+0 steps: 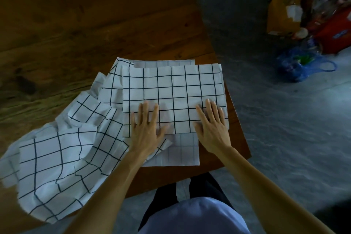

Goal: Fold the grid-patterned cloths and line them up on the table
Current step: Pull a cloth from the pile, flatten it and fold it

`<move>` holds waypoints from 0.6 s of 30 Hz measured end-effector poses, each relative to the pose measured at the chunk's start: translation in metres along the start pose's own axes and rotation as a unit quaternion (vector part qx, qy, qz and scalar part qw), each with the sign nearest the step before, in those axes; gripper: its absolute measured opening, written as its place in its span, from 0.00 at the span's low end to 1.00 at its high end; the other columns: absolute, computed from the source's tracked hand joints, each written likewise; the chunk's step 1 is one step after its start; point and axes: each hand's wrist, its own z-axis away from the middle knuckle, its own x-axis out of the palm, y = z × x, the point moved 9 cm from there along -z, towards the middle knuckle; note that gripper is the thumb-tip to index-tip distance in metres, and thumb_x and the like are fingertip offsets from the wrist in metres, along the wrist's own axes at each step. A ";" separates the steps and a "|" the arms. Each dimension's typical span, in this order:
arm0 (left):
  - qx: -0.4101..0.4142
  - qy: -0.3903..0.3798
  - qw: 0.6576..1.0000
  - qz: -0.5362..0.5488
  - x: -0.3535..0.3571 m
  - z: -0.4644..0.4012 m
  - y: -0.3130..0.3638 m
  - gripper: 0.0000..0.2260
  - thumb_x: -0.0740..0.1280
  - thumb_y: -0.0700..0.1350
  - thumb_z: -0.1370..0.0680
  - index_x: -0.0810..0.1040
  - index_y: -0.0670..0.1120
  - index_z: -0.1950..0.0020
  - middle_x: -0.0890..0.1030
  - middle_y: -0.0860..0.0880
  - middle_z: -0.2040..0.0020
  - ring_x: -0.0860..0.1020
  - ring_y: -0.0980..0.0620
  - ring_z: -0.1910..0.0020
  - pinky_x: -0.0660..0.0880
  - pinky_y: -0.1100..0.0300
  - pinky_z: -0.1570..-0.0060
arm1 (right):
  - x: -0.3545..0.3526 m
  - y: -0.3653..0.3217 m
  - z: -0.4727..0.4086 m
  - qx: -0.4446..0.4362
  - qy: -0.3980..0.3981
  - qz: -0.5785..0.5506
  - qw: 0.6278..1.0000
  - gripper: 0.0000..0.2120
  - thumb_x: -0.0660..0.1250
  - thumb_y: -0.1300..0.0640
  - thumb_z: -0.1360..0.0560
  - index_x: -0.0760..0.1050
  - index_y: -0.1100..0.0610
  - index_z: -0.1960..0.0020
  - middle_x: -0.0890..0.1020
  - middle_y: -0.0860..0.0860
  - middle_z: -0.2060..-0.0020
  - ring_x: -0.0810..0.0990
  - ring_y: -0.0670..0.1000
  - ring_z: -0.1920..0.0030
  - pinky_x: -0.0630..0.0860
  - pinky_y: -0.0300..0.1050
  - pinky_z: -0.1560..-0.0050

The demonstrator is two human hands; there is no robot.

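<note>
Cloths in a loose heap (57, 150) lie at the left of the wooden surface (95, 24). Just right of them, my left grip (145, 131) rests spread and flat on the folded cloth (171, 89) near the surface's corner, and my right grip (212, 127) presses flat beside it, fingers straight.

Both forearms were bare right down to the wrists, with no sleeve showing anywhere along them. The left hand (146, 129) wore nothing, no ring, no watch, no glove, and the right hand (212, 127) was the same. Lower down there was a pale lavender-blue top (195, 216), plain, with no print or buttons visible. Under it were dark trousers (207, 186), near black, both legs showing. Footwear could not be made out.
</note>
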 end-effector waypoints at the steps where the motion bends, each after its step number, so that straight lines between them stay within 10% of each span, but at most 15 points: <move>1: 0.042 0.011 0.999 -0.001 -0.003 0.001 0.011 0.37 0.45 0.69 0.25 0.47 0.49 0.22 0.44 0.41 0.22 0.42 0.44 0.23 0.41 0.42 0.27 | -0.001 -0.001 0.000 0.004 0.002 -0.009 1.000 0.30 0.40 0.39 0.21 0.39 0.47 0.22 0.37 0.54 0.24 0.33 0.54 0.24 0.36 0.54 0.25; 9: 0.169 0.049 0.984 0.038 -0.011 0.011 0.037 0.20 0.68 0.56 0.29 0.76 0.43 0.46 0.63 0.38 0.27 0.57 0.42 0.26 0.58 0.40 0.30 | -0.005 -0.044 0.004 -0.100 0.017 -0.052 0.993 0.30 0.49 0.43 0.24 0.54 0.49 0.23 0.46 0.55 0.23 0.39 0.55 0.23 0.37 0.53 0.25; 18: 0.194 0.086 0.977 0.012 -0.011 0.010 0.046 0.12 0.71 0.48 0.29 0.80 0.42 0.51 0.75 0.40 0.37 0.67 0.42 0.32 0.61 0.46 0.30 | -0.001 -0.050 0.002 -0.103 0.015 -0.068 0.992 0.34 0.50 0.40 0.26 0.58 0.53 0.24 0.49 0.56 0.22 0.40 0.55 0.23 0.39 0.53 0.25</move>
